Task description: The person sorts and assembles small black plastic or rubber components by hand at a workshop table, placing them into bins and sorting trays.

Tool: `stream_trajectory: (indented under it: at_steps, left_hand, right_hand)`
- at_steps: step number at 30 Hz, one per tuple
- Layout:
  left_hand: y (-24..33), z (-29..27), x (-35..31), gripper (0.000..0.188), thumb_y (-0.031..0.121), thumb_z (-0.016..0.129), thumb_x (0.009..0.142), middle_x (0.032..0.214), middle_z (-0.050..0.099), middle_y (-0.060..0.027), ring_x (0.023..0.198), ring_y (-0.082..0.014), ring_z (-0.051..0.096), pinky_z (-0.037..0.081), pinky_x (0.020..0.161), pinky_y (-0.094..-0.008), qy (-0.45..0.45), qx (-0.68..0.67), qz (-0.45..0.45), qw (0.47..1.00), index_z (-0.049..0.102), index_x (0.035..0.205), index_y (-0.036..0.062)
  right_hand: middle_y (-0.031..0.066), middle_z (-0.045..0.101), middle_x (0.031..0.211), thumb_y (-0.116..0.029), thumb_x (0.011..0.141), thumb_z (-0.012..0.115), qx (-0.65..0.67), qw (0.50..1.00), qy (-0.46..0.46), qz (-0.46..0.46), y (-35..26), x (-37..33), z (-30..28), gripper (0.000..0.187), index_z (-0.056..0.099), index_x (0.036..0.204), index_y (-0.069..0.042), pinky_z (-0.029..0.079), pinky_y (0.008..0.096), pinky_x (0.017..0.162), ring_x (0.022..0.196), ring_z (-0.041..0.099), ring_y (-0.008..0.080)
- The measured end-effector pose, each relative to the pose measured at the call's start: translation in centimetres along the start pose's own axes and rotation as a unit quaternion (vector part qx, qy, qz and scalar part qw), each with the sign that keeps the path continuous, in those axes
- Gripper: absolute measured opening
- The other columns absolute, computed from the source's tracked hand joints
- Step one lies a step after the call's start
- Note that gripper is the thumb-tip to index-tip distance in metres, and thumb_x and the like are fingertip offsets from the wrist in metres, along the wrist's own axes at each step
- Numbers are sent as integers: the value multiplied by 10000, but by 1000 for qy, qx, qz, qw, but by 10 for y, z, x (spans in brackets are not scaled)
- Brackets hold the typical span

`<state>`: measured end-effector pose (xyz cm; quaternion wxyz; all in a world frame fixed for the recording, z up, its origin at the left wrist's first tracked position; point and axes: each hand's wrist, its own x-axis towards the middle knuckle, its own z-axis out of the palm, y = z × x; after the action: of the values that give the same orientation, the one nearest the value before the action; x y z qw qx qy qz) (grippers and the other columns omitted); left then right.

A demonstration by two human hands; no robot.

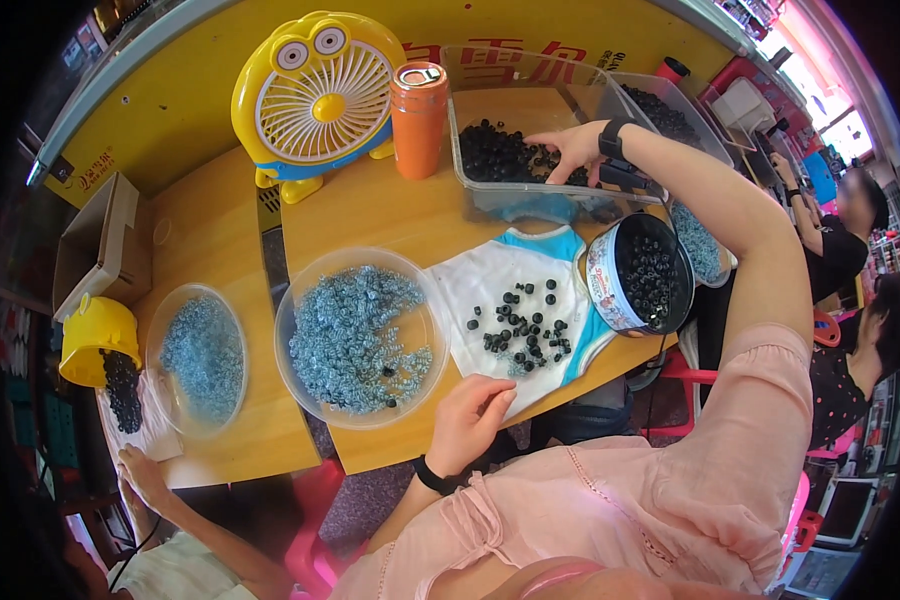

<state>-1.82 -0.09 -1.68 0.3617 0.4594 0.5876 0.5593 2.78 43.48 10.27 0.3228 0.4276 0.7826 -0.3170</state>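
My right hand [575, 152] reaches over the near wall of a clear plastic bin [470, 186] at the back. Its fingers are spread and touch the small black round pieces [492, 150] inside; some fingertips are hidden. At the table's front edge my left hand [468, 425] is closed, thumb against curled fingers; what it holds, if anything, is hidden. Beside it lies a white and light-blue cloth [470, 278], with loose black pieces [518, 322] scattered on it. A round tub [610, 284] of black pieces tilts toward me at the cloth's right.
A clear bowl [288, 385] of bluish coiled pieces [340, 335] stands left of the cloth. Behind are an orange can-shaped tumbler [418, 130] and a yellow fan [327, 108]. Another person's hands [145, 480] are at the lower left, near a tipped yellow bucket [98, 335] and another bowl [238, 375].
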Motion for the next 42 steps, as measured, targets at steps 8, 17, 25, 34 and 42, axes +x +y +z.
stream_trajectory:
  at_steps: [8,17,25,34,42]
  left_hand:
    - [0,0,3,135,120,694,919,879,683,-94,743,-207,648,499,650,-291,-13,-21,-4,1000,728,1018,35]
    - [0,-2,1,151,143,688,926,869,681,-90,730,-200,641,497,654,-291,1,-32,-10,999,731,1021,34]
    - [-5,4,1,150,141,691,923,870,677,-95,730,-201,637,491,652,-291,21,-42,2,999,733,1008,25]
    - [-11,3,-2,156,141,686,920,867,679,-112,751,-222,643,496,675,-304,24,-26,21,999,730,998,13]
    - [-13,5,-1,122,124,684,909,831,661,-117,724,-244,629,489,648,-327,52,-12,48,997,725,965,23]
  right_hand:
    - [189,214,1576,-313,667,903,-143,983,48,-105,-37,26,27,1145,216,1582,-274,630,429,824,1387,401,370]
    - [152,574,1346,-200,711,752,-111,986,-53,-112,-42,42,32,893,382,1520,-130,576,348,784,1040,642,263]
    - [127,677,955,-154,707,706,-218,971,12,-94,-48,22,27,632,600,1327,-94,523,345,586,680,640,224]
    - [8,526,641,28,723,634,97,973,74,-197,-51,-61,-9,223,565,879,-116,287,260,394,474,422,76]
    - [-27,529,768,67,694,633,181,950,-29,-252,-77,-140,62,238,563,874,-72,262,212,406,501,403,34]
